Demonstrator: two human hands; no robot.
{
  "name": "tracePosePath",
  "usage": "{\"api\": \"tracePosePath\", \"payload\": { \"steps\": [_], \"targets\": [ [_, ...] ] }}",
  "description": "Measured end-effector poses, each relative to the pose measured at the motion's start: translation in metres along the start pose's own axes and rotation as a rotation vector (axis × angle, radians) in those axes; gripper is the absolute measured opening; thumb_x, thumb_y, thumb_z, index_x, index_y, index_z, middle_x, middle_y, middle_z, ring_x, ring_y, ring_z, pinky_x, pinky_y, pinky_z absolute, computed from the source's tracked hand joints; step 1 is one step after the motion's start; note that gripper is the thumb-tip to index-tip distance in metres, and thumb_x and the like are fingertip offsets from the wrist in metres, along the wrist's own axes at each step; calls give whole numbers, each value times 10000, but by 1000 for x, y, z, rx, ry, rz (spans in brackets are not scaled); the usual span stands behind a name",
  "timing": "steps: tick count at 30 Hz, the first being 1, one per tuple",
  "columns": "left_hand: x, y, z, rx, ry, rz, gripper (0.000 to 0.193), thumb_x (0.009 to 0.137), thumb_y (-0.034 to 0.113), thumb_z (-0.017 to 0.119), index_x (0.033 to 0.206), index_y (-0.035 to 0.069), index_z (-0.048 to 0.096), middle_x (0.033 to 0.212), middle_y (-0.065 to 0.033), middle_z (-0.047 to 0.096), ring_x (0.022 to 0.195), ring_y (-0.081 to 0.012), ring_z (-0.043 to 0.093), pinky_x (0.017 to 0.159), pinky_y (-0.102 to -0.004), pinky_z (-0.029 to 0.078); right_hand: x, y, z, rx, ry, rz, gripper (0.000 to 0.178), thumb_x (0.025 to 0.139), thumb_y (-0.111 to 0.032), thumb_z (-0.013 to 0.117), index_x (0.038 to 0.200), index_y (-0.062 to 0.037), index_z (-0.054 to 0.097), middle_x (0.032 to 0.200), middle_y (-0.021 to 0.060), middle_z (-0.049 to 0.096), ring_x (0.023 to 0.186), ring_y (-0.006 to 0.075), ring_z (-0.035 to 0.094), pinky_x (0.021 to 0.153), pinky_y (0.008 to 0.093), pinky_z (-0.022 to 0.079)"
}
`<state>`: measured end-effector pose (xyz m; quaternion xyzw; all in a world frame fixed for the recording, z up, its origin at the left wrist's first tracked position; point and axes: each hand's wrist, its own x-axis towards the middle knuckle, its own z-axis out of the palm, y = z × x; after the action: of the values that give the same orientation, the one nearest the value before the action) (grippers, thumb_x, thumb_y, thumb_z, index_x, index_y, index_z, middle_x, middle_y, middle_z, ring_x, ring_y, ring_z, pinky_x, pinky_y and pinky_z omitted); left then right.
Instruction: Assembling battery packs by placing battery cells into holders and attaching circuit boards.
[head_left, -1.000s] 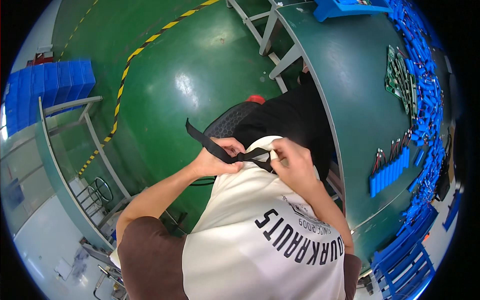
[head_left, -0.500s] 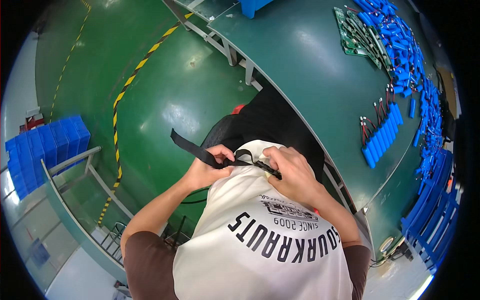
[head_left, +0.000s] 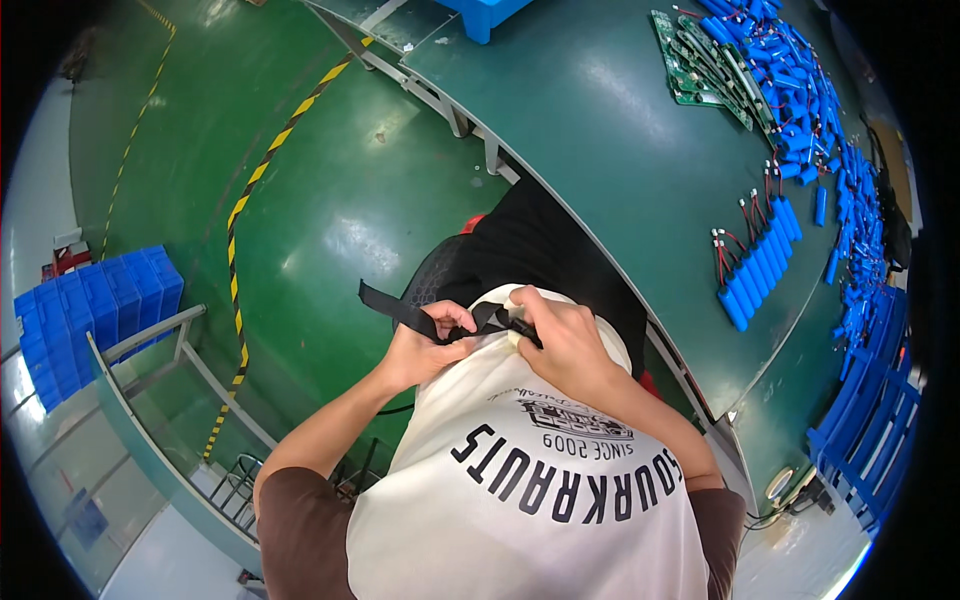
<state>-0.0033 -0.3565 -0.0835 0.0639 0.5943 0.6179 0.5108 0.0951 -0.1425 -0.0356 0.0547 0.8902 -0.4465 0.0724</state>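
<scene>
At my waist, my left hand [head_left: 432, 342] pinches a black webbing strap [head_left: 395, 307], whose loose end sticks out to the left past my fingers. Close beside it, my right hand [head_left: 568, 345] is closed on a black plastic buckle [head_left: 522, 329], partly covered by the fingers. Between the hands the strap bends up in a short loop. Both hands rest against the front of my white shirt [head_left: 500, 410], just above my black trousers [head_left: 530, 235].
To the right, a green-topped table [head_left: 590, 130] carries a row of blue cylindrical cells [head_left: 760, 265] with red leads, green circuit boards [head_left: 700, 70] and a heap of blue cells [head_left: 800, 100]. Blue bins [head_left: 100, 305] stand at far left, near a metal-framed table [head_left: 150, 430].
Both hands have drawn closer together, the left moving right and the right slightly left. The strap's loose end has shifted right and down. The view has shifted slightly.
</scene>
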Motion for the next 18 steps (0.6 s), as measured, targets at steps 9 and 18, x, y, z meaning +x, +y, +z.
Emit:
{"api": "tracePosePath", "payload": {
  "steps": [9, 18],
  "targets": [
    [-7, 1, 4, 67, -27, 23, 222, 830, -51, 759, 996, 18, 629, 982, -6, 639, 869, -47, 580, 784, -219, 474, -10, 2, 13, -43, 317, 31, 391, 713, 89, 701, 1054, -25, 547, 832, 159, 667, 736, 336, 678, 640, 400, 536],
    [-4, -8, -1, 104, -50, 49, 279, 843, -51, 750, 1037, 38, 571, 969, -3, 626, 877, -54, 574, 808, -238, 477, -13, 8, 8, 106, 378, 96, 396, 695, 129, 716, 1031, -3, 552, 836, 150, 677, 755, 312, 702, 678, 364, 568]
  ]
}}
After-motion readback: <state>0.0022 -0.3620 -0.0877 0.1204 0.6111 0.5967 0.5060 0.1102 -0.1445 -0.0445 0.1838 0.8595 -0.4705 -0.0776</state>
